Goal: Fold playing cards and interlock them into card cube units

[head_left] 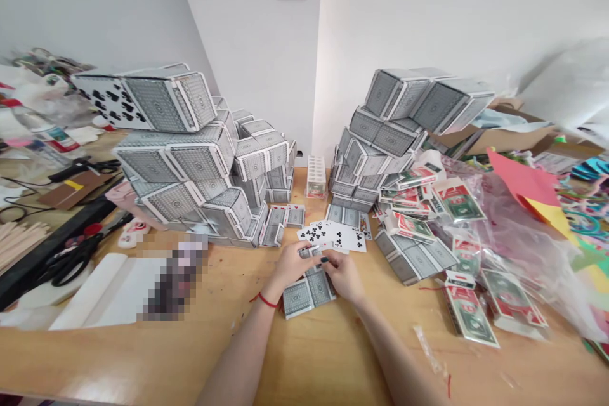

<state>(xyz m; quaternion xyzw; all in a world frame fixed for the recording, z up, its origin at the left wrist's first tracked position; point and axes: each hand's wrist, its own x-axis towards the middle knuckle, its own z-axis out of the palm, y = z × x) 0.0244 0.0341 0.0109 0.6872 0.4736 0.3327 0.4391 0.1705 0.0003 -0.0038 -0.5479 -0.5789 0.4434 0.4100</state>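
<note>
My left hand (294,268), with a red string at the wrist, is closed on a grey-backed playing card (311,252) above the table. My right hand (341,273) pinches the same card from the other side, its thumb close to the left one. Just under the hands lies a pair of joined card pieces (297,297) with grey patterned backs. Loose face-up club cards (349,236) are spread right beyond my fingers. Whether more than one card is between my fingers is hidden.
Tall stacks of boxes folded from cards stand at the left (197,158) and right (380,139). Red-and-green card packs (469,314) and plastic wrap (537,254) crowd the right. Black scissors (71,260) and a white booklet (109,292) lie left. A white wall rises behind.
</note>
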